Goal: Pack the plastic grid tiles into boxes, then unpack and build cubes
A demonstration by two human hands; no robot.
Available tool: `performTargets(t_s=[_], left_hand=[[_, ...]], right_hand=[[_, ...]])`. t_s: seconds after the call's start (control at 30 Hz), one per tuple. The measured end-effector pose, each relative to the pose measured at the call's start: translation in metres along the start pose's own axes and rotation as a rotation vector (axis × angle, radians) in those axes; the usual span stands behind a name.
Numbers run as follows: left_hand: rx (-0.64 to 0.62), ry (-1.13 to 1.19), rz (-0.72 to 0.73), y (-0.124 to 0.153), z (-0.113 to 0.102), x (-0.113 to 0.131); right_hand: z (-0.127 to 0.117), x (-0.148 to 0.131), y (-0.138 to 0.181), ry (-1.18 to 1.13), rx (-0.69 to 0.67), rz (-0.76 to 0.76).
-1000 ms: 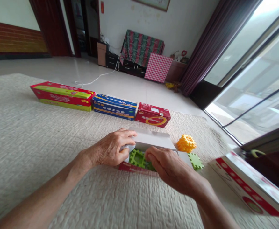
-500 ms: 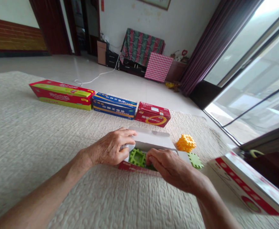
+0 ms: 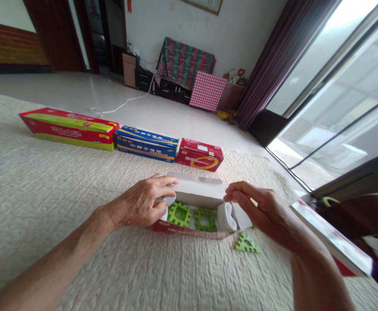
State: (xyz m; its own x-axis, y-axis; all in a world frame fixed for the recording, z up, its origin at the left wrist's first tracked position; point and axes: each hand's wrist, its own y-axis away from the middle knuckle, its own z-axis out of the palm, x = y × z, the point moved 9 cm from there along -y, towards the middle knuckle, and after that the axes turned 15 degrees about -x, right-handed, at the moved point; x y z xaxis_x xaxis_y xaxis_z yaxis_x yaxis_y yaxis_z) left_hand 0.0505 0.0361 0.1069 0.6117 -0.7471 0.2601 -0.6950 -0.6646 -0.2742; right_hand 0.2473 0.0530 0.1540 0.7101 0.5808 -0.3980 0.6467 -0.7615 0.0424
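With the left hand [image 3: 137, 206] gripping the left end of the open red-and-white cardboard box [image 3: 195, 203] holding green plastic lattice tiles [image 3: 190, 214], and the right hand [image 3: 260, 207] pinching its right flap, a tug could likely tear it or knock the green triangular tile [image 3: 246, 244] just right of the box.

This is a home's living room. A draped cabinet [image 3: 185, 64] stands against the far wall, dark curtains [image 3: 273, 60] flank big sliding windows [image 3: 341, 95], and the floor [image 3: 111, 93] is tiled.

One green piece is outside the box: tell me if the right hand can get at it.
Probably yes. The green piece lies bare on the quilt, just below the right hand, with nothing over it.
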Motion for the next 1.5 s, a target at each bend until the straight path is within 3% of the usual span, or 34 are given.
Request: performTargets(t_s=[0.13,0.3,0.5,0.8,0.93,1.1,1.27,1.5], left_hand=[[0.008,-0.020,-0.010,0.001,0.002,-0.002],[0.000,-0.029,-0.036,0.004,0.009,-0.009],[-0.003,-0.024,-0.045,0.004,0.009,-0.010],[0.009,-0.001,-0.037,0.003,0.004,-0.007],[0.037,0.008,-0.022,0.002,0.002,-0.006],[0.041,-0.006,-0.014,0.002,0.001,-0.004],[0.021,-0.016,-0.012,0.002,0.001,-0.003],[0.016,-0.009,-0.026,0.002,0.003,-0.005]], right_hand=[[-0.019,0.057,0.031,0.084,0.114,0.162],[0.009,0.113,0.052,0.194,-0.087,0.262],[0.025,0.129,0.053,0.157,-0.129,0.236],[0.029,0.139,0.052,0.198,-0.137,0.228],[0.011,0.121,0.054,0.265,-0.063,0.227],[-0.017,0.040,0.047,0.248,0.086,0.072],[0.010,-0.023,0.018,0.071,-0.039,-0.101],[0.040,-0.024,-0.003,0.067,-0.114,-0.064]])
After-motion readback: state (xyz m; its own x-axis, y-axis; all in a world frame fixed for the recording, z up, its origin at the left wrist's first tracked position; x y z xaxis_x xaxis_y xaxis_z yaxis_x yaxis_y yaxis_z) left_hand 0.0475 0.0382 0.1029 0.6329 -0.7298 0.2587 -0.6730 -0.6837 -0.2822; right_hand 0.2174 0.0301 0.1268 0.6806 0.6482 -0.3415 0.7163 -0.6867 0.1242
